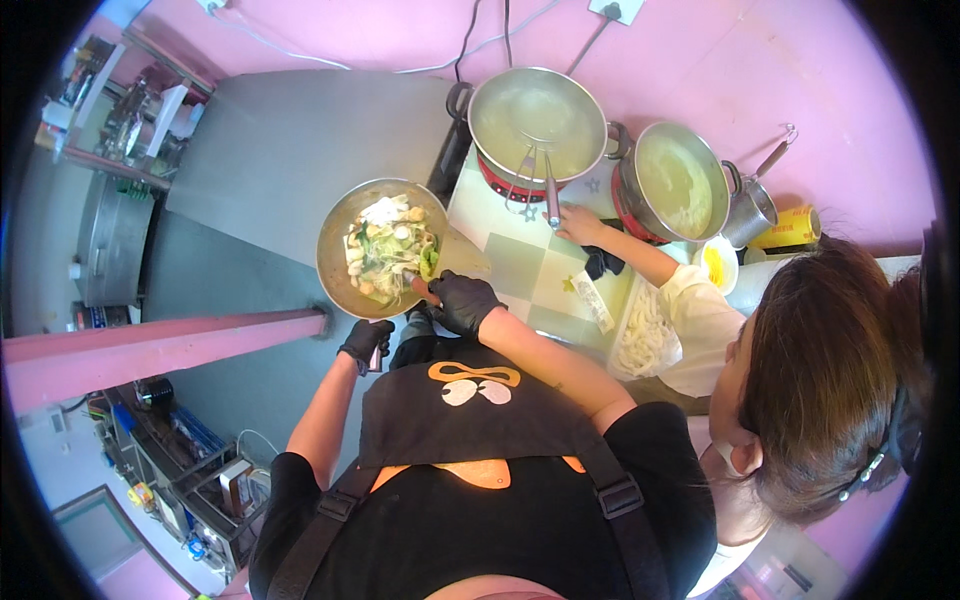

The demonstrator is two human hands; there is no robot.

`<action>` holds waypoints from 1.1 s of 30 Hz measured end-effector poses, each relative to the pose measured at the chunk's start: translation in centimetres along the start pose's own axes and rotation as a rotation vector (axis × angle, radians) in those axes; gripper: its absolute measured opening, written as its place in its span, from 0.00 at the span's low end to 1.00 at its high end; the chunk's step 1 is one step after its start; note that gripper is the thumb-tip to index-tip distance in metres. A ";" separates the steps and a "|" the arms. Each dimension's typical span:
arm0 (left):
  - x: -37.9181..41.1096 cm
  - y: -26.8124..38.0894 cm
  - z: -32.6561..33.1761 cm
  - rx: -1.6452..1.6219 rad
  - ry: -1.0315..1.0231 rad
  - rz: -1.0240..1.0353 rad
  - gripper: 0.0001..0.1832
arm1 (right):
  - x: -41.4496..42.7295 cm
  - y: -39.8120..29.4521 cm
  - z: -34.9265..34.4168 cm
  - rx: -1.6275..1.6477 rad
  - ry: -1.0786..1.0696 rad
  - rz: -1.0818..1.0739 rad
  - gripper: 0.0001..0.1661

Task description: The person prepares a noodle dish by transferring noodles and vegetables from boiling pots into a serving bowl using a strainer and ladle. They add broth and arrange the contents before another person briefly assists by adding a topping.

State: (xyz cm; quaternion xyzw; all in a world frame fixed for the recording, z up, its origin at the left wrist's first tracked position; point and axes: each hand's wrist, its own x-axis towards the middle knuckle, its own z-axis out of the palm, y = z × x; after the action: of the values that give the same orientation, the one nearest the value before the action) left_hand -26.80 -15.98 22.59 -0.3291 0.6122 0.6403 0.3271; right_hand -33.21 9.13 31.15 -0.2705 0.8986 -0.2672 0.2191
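In a black glove, my left hand (367,342) is closed round the handle of a wide metal pan (335,281), below its rim. Inside the pan lies a mix of leafy greens, sprouts, pale chunks and round balls (394,251). My right hand (465,300), also gloved in black, grips the brown handle of a utensil (421,288) whose far end is down in the food. What kind of utensil it is cannot be made out. The pan is held over the floor, beside a grey surface and a checkered table.
Two large pots (480,142) (645,187) of cloudy liquid stand on red cookers at the wall. A co-worker at the right reaches a bare hand (581,224) towards a strainer handle (553,202). Noodles (646,330) lie in a tray near them. A pink post (225,337) is at the left.
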 end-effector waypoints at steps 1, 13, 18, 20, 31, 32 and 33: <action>0.4 0.4 -0.8 -0.014 0.002 0.004 0.05 | 0.5 -0.3 -0.1 -0.010 -0.010 0.016 0.23; 9.1 10.5 -10.2 0.295 -0.226 0.159 0.07 | 10.5 -4.9 1.8 0.235 0.117 0.404 0.31; 12.9 14.3 -15.1 0.302 -0.424 0.029 0.12 | 14.6 -7.3 5.7 0.258 0.245 0.625 0.31; 14.1 15.5 -16.6 0.354 -0.514 -0.054 0.12 | 15.3 -8.8 6.1 0.258 0.325 0.662 0.31; 14.4 19.6 -18.5 0.318 -0.601 -0.160 0.08 | 25.5 -10.6 3.0 0.001 0.105 0.768 0.25; 14.7 19.5 -18.7 0.310 -0.608 -0.151 0.08 | 26.0 -10.0 2.4 -0.045 0.030 0.738 0.23; 15.4 19.3 -18.8 0.273 -0.621 -0.171 0.08 | 26.8 -9.0 1.6 -0.140 -0.034 0.693 0.20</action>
State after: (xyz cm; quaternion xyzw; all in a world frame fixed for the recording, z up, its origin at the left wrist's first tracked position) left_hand -51.07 -35.22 20.27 -0.1222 0.5335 0.5924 0.5912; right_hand -49.34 -13.94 28.66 0.0317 0.9494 -0.1102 0.2925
